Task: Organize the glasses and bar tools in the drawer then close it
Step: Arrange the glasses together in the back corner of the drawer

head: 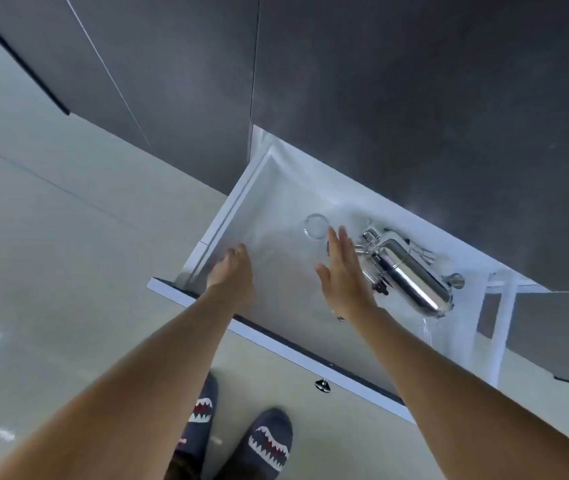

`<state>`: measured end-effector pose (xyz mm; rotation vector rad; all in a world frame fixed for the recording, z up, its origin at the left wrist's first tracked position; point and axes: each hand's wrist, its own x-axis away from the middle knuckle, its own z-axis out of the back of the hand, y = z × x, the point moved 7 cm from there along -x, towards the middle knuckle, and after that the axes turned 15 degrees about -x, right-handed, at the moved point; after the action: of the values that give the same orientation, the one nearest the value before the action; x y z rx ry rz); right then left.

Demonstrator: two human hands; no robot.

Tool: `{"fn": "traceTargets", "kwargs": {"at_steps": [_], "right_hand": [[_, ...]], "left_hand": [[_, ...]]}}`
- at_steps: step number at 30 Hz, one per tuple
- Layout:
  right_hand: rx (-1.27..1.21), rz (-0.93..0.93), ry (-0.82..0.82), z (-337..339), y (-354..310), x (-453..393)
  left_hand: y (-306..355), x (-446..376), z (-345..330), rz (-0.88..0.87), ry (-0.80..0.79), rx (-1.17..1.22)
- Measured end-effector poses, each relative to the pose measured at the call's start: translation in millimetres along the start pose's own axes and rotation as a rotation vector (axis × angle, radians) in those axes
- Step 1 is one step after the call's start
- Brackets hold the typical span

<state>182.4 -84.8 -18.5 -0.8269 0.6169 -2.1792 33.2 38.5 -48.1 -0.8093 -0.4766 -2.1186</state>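
A: While the drawer (227,216) stands pulled out, both hands are over its white floor, so I'd call this the sorting step, with closing still ahead.

B: What are the hands doing?

A: The right hand (343,271) is flat and spread, fingers straight, holding nothing. It hovers between the glass (317,226) and the shaker (411,278). The left hand (233,271) reaches toward the drawer's left side, fingers curled downward; I cannot tell whether it grips anything (the fingertips are blurred against the white).

B: Where do the things lie?

A: The glass stands upright toward the back, just beyond the right fingertips. The shaker lies on its side at the right, with smaller steel tools (373,245) bunched against its far end. A second clear glass (428,332) seems to lie near the front right corner, though it is faint.

B: Next move?

A: Probably a close of the right hand round the upright glass, or a nudge of the shaker straight. Glass is slippery, so a full wrap would be wise. The knob (323,385) waits on the front.
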Motion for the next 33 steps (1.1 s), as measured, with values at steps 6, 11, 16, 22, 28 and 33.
{"fn": "traceTargets", "kwargs": {"at_steps": [6, 11, 16, 22, 28, 33], "right_hand": [[-0.007, 0.15, 0.053, -9.0, -13.9, -40.9], [0.04, 0.178, 0.097, -7.0, -11.2, -55.7], [0.005, 0.219, 0.16, -0.6, -10.5, -53.4], [0.011, 0.288, 0.251, 0.0, -12.9, -45.6], [0.017, 0.293, 0.28, -0.1, -6.7, -44.5], [0.031, 0.282, 0.308, 2.5, -7.0, -46.8]], "left_hand": [[-3.1, -25.1, -14.0, -0.069, -0.057, 0.041], [-0.8, -30.9, 16.9, -0.092, 0.07, 0.12], [13.5, -30.8, 58.3, -0.099, 0.272, 0.035], [35.9, -37.9, 78.0, -0.129, 0.443, -0.088], [54.5, -47.6, 83.0, -0.188, 0.592, -0.209], [60.9, -50.5, 78.3, -0.214, 0.656, -0.246]]}}
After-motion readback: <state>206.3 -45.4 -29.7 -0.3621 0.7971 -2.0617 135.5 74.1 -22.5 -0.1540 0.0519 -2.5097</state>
